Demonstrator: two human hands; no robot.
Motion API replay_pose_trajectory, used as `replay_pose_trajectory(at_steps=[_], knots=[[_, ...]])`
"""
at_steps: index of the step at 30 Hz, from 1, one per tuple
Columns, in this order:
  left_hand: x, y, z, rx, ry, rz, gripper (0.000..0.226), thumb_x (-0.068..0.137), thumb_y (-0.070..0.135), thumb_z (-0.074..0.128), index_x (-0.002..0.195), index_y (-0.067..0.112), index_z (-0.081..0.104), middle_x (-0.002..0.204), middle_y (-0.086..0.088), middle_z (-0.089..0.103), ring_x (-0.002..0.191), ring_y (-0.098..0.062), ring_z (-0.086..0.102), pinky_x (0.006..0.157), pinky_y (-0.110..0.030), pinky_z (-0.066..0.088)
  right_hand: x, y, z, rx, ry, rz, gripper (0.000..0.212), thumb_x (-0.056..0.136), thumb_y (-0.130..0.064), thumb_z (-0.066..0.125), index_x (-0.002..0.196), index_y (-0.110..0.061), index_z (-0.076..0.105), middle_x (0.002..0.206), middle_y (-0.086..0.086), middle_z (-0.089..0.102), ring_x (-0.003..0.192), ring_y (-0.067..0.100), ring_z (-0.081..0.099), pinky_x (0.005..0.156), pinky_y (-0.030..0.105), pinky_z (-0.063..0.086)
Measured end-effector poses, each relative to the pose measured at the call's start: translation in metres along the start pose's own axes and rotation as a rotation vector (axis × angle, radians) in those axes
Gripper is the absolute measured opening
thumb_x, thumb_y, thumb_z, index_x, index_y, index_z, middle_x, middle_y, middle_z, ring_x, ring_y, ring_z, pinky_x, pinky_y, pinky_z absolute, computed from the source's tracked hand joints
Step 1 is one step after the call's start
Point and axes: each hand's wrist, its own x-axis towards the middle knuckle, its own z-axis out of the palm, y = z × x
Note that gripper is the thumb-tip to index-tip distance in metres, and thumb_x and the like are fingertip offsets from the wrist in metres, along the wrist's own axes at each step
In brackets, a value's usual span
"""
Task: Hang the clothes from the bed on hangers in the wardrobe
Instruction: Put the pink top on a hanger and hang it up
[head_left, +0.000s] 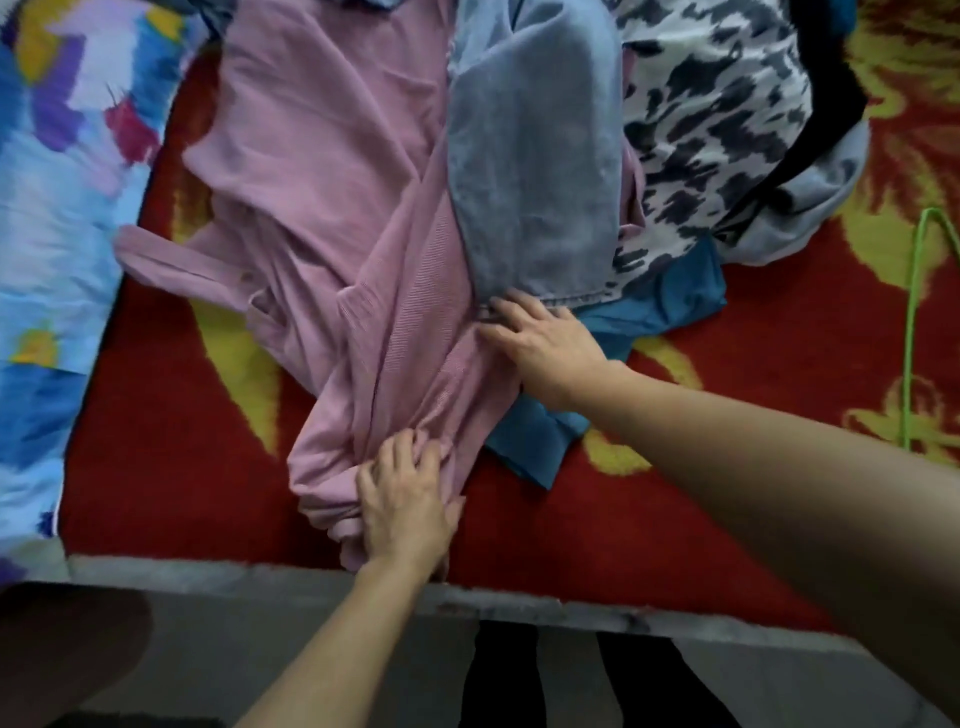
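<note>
Head view: at the bed edge (208, 571), left hand (405, 499), fingers curled, bunches the pink shirt (322, 208); right hand (545, 345), fingers spread, presses it beside denim (535, 171); green hanger (910, 332) lies apart, right.

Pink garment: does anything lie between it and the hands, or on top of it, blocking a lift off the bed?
Nothing separates the left hand from the pink garment; it grips the near end. A grey-blue garment overlaps its right side, hem by the right hand. The wardrobe is out of view.
</note>
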Motion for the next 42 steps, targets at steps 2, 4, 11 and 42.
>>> replay_pose_trajectory(at_steps=[2,4,11,42], knots=[[0.006,-0.006,0.002,-0.001,0.004,0.019,0.035,0.063,0.027,0.078,0.095,0.018,0.069,0.104,-0.005,0.060,0.099,-0.027,0.056,0.079,-0.043,0.046,-0.001,0.005,0.013,-0.031,0.025,0.100,0.040,0.089,-0.018,0.050,0.129,-0.023,0.055,0.141,0.005,0.045,0.135,0.026,0.035,0.090,0.046,0.039],[0.009,-0.010,-0.008,-0.163,-0.012,-0.007,0.018,0.073,0.020,0.060,0.089,0.015,0.066,0.090,-0.006,0.062,0.090,-0.031,0.058,0.077,-0.043,0.044,-0.012,0.006,0.014,-0.056,0.143,0.112,0.019,0.081,-0.022,0.061,0.098,-0.019,0.069,0.107,0.003,0.062,0.109,0.028,0.054,0.075,0.042,0.042],[-0.037,-0.015,-0.072,-0.529,-0.134,-0.079,0.021,0.086,0.031,0.052,0.105,0.028,0.058,0.096,-0.009,0.070,0.096,-0.034,0.062,0.075,-0.038,0.048,-0.115,0.000,-0.043,-0.021,0.336,-0.036,0.032,0.069,-0.031,0.067,0.096,-0.014,0.063,0.135,0.008,0.055,0.134,0.030,0.044,0.091,0.042,0.040],[-0.362,0.099,-0.591,-0.313,1.082,0.491,0.014,0.083,-0.001,0.049,0.096,0.003,0.054,0.078,-0.020,0.060,0.070,-0.038,0.057,0.061,-0.028,0.022,-0.521,-0.067,-0.503,0.590,1.172,0.350,0.027,0.080,-0.020,0.050,0.100,-0.016,0.067,0.099,0.011,0.071,0.094,0.033,0.063,0.075,0.037,0.046]])
